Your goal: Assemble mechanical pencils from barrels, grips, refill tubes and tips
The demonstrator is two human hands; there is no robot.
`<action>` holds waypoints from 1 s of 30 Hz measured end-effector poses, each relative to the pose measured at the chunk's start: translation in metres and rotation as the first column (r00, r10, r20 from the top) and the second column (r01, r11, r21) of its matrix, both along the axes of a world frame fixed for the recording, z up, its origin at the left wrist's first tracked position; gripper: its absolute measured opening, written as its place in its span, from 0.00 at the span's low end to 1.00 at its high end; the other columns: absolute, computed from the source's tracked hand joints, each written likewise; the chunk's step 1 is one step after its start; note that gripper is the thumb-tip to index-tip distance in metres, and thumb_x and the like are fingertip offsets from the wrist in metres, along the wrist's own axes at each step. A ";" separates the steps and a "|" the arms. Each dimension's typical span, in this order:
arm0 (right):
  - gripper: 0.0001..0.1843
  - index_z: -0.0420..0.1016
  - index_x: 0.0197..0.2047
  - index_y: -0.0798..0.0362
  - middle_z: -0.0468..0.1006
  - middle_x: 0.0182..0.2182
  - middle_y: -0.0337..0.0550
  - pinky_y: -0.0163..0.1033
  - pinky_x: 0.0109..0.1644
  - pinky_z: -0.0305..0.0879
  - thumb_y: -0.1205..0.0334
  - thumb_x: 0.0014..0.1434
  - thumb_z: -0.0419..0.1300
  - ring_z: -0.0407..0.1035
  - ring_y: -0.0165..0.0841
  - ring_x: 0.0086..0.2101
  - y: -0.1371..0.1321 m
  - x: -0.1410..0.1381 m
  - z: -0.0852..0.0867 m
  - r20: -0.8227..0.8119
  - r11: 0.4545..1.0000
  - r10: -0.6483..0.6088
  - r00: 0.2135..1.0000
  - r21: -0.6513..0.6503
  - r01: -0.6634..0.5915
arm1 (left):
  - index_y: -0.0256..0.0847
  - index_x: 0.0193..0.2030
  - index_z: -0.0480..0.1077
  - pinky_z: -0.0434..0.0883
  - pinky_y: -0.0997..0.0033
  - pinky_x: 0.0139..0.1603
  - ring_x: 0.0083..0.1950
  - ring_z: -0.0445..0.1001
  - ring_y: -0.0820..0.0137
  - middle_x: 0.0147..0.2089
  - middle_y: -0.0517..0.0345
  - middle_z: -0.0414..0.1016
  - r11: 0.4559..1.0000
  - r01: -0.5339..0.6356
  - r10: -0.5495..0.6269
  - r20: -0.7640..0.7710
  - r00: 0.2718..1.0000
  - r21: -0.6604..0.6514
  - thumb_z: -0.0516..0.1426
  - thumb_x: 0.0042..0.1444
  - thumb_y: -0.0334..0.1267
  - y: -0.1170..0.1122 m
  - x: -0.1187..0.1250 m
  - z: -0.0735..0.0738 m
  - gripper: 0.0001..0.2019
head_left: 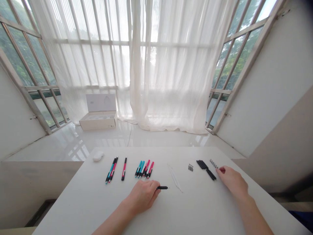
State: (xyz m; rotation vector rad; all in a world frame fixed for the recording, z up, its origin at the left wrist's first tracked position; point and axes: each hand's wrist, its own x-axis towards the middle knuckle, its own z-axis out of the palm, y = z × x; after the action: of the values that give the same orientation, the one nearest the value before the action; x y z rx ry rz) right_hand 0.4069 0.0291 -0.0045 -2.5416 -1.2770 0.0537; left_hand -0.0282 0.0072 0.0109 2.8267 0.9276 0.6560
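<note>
Black pen body is pinched in our left hand, its short barrel and silver tip poking out past the fingers. Taking 12 o'clock as straight ahead and this piece as the clock's centre, the tip points to 3 o'clock, and the hand angles in from 7 o'clock, low over the white table, with the fingers curled closely around the barrel. Our right hand lies palm down at 3 o'clock, well apart, angling in from its own 5 o'clock. Its fingers rest loosely together, holding nothing we can see, just beside a row of small silver parts and a cluster of black tubes. A small pile of metal pieces lies at 2 o'clock, and thin clear rods lie near the tip. Teal and pink pens sit at 11 o'clock, a single pink-and-black pen at 10, and another bunch of pens beyond it.
</note>
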 end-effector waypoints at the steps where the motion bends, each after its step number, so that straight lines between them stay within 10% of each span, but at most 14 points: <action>1: 0.18 0.78 0.34 0.48 0.82 0.34 0.53 0.44 0.30 0.64 0.47 0.53 0.54 0.75 0.48 0.36 0.000 0.001 0.001 -0.006 1.000 0.007 1.000 0.027 -0.007 | 0.40 0.42 0.64 0.63 0.72 0.29 0.32 0.74 0.67 0.35 0.54 0.75 1.000 0.000 0.000 0.006 1.000 0.000 0.45 0.65 0.33 0.000 0.000 0.000 0.07; 8: 0.19 0.77 0.32 0.52 0.82 0.30 0.48 0.43 0.37 0.69 0.44 0.48 0.59 0.75 0.41 0.32 0.008 -0.038 0.025 -0.274 0.867 0.305 0.912 0.476 -0.147 | 0.41 0.44 0.64 0.65 0.70 0.30 0.31 0.74 0.67 0.34 0.54 0.74 0.999 -0.039 0.040 0.092 0.995 -0.008 0.46 0.66 0.32 0.002 0.000 -0.003 0.07; 16: 0.17 0.77 0.36 0.53 0.74 0.21 0.37 0.33 0.24 0.61 0.46 0.54 0.61 0.62 0.27 0.20 -0.008 -0.163 0.033 -0.545 0.676 0.730 0.413 0.484 -0.556 | 0.41 0.45 0.64 0.68 0.67 0.34 0.34 0.74 0.65 0.34 0.53 0.74 0.995 -0.099 0.101 0.124 0.987 -0.030 0.43 0.67 0.34 0.005 0.001 -0.006 0.10; 30: 0.11 0.78 0.35 0.52 0.75 0.23 0.36 0.32 0.27 0.62 0.53 0.57 0.60 0.64 0.27 0.23 -0.031 -0.208 0.040 -0.454 0.561 0.816 0.358 0.478 -0.676 | 0.41 0.46 0.66 0.70 0.69 0.34 0.34 0.76 0.66 0.35 0.54 0.76 0.998 -0.063 0.059 0.151 0.987 0.020 0.45 0.67 0.36 0.006 -0.001 -0.004 0.10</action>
State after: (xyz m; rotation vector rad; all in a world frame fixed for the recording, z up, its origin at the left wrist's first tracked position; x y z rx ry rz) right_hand 0.1989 -0.0023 0.0354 -1.2868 -1.8572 0.8612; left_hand -0.0291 0.0129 0.0071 2.7329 0.9887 0.8798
